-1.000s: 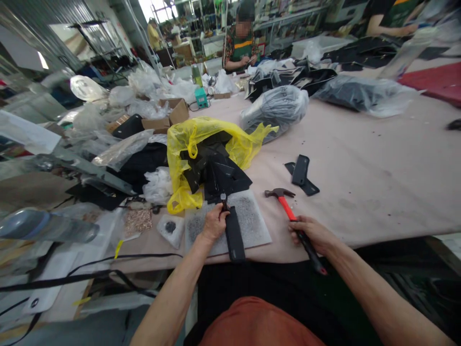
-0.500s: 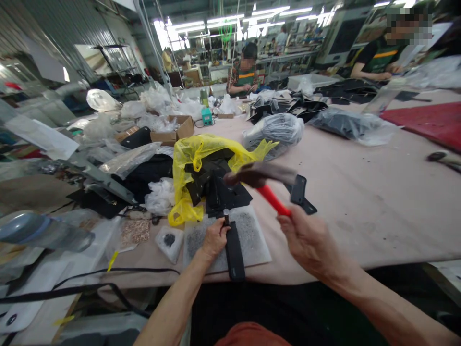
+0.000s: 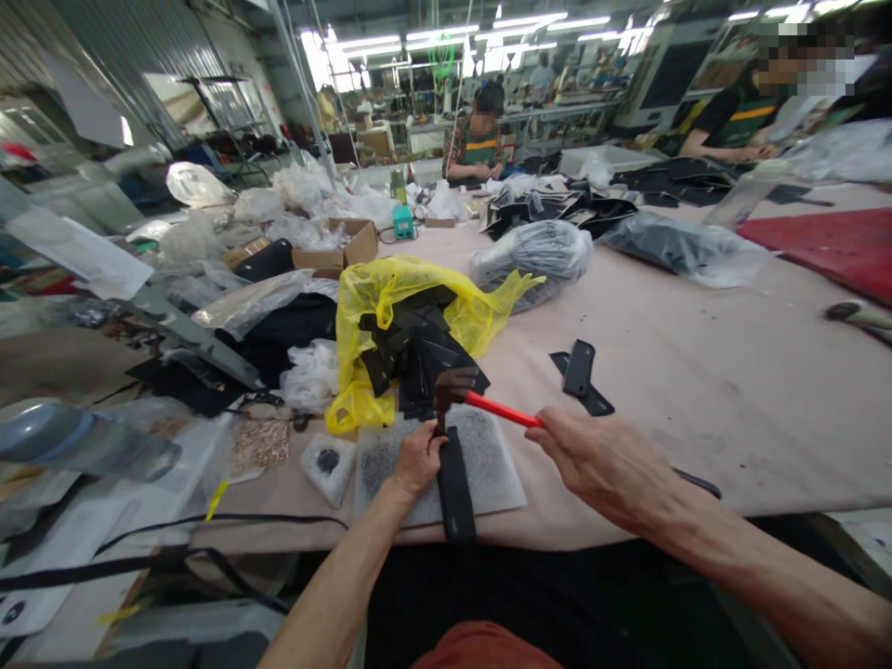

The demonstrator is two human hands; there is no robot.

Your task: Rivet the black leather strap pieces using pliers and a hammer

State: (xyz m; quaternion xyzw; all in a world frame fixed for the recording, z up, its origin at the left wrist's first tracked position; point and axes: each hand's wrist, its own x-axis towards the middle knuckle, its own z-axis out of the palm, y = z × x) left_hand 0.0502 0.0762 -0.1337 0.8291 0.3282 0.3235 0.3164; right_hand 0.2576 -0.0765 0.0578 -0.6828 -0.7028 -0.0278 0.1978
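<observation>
Pinching slim tool (image 3: 441, 426) between left fingers (image 3: 430, 444), at end of black strip (image 3: 456, 488); right fingers (image 3: 559, 444) clasping hammer (image 3: 503, 409).

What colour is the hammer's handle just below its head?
The handle there is red, seen best in the head camera view.

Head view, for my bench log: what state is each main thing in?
Left hand: closed around small tool.
Right hand: gripping hammer.
Hammer: head at tool's top, contact unclear.
Black strip: lying on pale pad.
Yellow bag: open, black pieces protruding.
Cardboard box: open.
</observation>
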